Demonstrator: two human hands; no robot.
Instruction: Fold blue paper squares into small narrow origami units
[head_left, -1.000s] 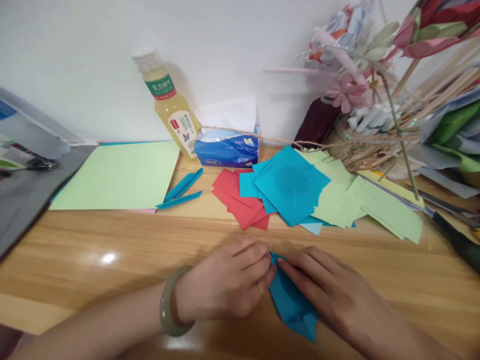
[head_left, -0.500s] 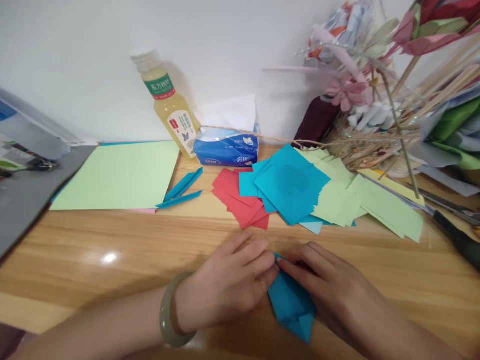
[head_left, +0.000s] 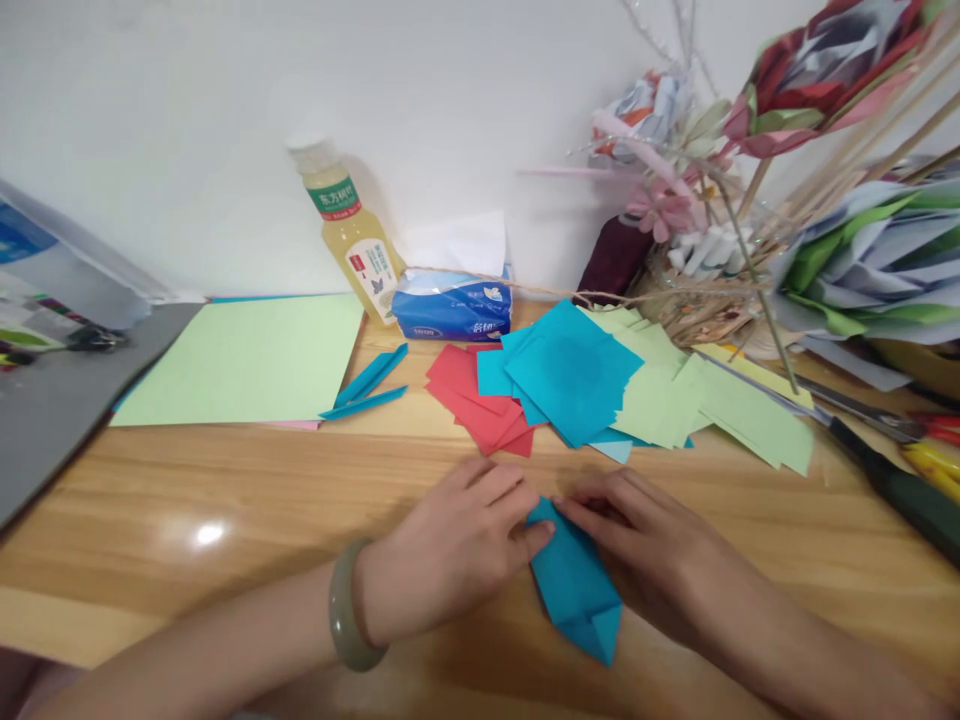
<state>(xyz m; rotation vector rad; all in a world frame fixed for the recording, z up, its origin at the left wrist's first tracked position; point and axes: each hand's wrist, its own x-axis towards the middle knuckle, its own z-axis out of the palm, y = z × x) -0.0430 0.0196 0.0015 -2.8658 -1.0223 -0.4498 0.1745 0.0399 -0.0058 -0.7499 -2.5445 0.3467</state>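
Note:
A folded blue sheet of paper (head_left: 576, 575) lies on the wooden table in front of me, its creased, pointed end toward me. My left hand (head_left: 469, 550), with a bangle on the wrist, pinches the paper's upper left corner, thumb on top and fingers curled at its far edge. At the upper right edge, my right hand (head_left: 637, 535) has its fingers bent together with a fingertip against the paper; its thumb is mostly hidden. Beyond the hands are stacked blue squares (head_left: 574, 370), red squares (head_left: 480, 400) and light green squares (head_left: 660, 390).
Light green sheets (head_left: 247, 360) lie at the left, beside narrow folded blue strips (head_left: 367, 385). A drink bottle (head_left: 360, 250) and a tissue pack (head_left: 452, 308) stand by the wall. Paper flowers (head_left: 832, 80), a black-handled tool (head_left: 892, 480) and scissors (head_left: 930, 430) are at right.
My left thumb has slid onto the paper's face and the hands have parted slightly, showing more of its top edge. The view has shifted a little.

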